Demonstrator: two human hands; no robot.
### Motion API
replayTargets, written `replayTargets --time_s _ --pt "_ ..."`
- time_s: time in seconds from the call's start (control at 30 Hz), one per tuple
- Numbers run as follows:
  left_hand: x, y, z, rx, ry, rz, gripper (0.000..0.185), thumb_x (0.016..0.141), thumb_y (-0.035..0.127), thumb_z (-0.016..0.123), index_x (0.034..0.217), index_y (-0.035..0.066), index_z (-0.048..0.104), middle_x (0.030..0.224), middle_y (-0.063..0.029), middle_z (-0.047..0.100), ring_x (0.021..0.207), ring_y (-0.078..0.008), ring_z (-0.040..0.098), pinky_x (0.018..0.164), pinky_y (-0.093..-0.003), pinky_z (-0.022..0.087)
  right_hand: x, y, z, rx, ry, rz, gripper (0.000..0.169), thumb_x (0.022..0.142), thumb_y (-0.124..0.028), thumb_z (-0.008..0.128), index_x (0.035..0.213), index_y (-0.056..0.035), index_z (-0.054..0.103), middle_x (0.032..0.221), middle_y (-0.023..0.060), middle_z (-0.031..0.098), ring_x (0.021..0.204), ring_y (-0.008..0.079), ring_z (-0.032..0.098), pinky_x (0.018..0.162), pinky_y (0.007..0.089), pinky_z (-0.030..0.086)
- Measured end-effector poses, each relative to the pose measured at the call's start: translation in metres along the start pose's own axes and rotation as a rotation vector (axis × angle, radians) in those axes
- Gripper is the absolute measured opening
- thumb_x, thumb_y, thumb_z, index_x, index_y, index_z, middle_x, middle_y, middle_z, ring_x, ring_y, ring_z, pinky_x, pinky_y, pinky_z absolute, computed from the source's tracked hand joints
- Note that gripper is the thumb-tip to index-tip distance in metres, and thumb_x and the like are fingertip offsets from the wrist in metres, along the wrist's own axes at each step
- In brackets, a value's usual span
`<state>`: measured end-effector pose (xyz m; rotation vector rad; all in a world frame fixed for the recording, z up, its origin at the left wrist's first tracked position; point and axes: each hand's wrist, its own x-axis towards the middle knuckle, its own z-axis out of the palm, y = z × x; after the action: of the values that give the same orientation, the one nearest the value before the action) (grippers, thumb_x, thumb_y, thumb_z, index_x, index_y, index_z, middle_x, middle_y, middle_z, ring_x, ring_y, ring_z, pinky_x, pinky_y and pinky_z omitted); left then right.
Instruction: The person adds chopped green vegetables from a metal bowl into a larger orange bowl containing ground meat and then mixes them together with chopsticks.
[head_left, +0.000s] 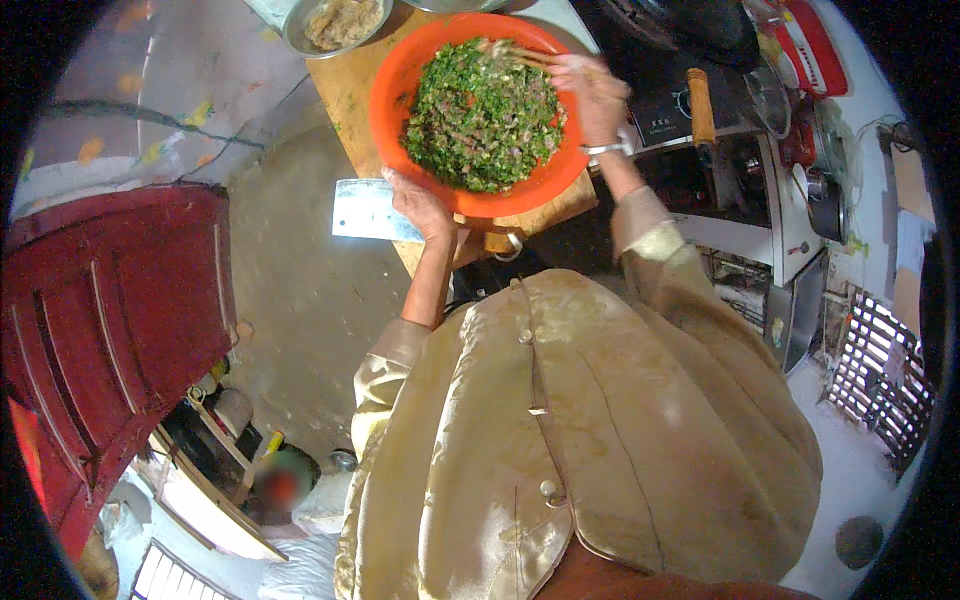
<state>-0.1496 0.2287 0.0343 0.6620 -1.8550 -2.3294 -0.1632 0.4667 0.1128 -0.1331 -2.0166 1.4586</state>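
Observation:
An orange plastic basin (386, 97) sits on a wooden cutting board (335, 90). Inside it is a mix of chopped green leaves and what looks like minced meat (484, 124). My right hand (592, 94), blurred and wearing a bracelet, grips wooden chopsticks (532, 54) whose tips are in the mix at the far side. With the thumb along the near left rim, my left hand (424, 206) holds the basin. Under that hand lies a cleaver (364, 206), its blade reaching past the board's left edge. The cleaver's wooden handle (501, 241) ends in a ring near my jacket.
A metal bowl (300, 37) of pale food stands at the far left. On the right is a black stove top (660, 97) with a wok (697, 30) and a wooden handle (701, 105) sticking towards me. A dark red cabinet or door (120, 322) is at the left.

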Motion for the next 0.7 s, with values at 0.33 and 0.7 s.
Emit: replayTargets --time_s 0.33,0.7 --pt "-0.002 0.003 0.0 -0.003 0.075 0.055 0.05 0.097 0.037 0.033 0.101 -0.009 0.053 0.082 -0.0075 0.053 0.076 -0.0168 0.043 0.072 -0.0285 0.039 -0.095 -0.065 -0.013 -0.164 -0.469 -0.015 0.017 0.085 -0.008 0.056 0.1 -0.0041 0.063 0.089 0.0091 0.066 0.078 0.0189 0.063 0.069 0.0315 0.051" --pt "-0.004 0.011 0.008 0.074 0.074 0.041 0.053 0.093 0.049 0.035 0.089 0.0 0.056 0.076 -0.0025 0.051 0.07 -0.0138 0.043 0.065 -0.0272 0.039 -0.036 -0.007 0.017 0.131 0.062 0.066 0.015 0.087 -0.005 0.052 0.093 0.0032 0.063 0.089 0.0074 0.066 0.078 0.014 0.062 0.068 0.0274 0.051"
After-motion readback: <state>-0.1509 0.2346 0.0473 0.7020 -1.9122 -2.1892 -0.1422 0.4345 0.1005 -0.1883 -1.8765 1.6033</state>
